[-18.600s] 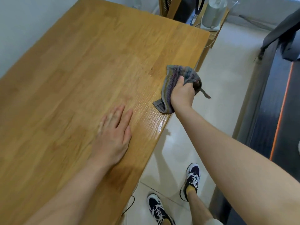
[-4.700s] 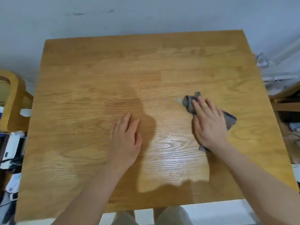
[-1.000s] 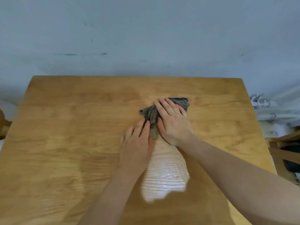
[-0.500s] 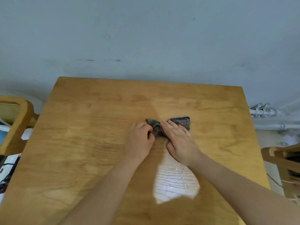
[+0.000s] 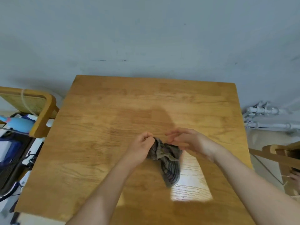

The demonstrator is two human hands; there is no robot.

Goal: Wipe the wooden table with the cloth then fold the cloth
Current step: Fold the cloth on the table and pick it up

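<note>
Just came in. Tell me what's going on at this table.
A person is working a cloth with both bare hands on the wooden table. The left hand pinches the cloth's upper left edge. The right hand hovers curved over its right side, too blurred to tell whether it grips. The cloth is bunched, with one end trailing toward the person, and not yet neatly folded.

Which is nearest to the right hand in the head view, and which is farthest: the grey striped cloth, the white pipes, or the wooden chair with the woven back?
1. Grey striped cloth, just below the right hand.
2. White pipes, beyond the right edge of the wooden table.
3. Wooden chair with woven back, beyond the left edge.
</note>
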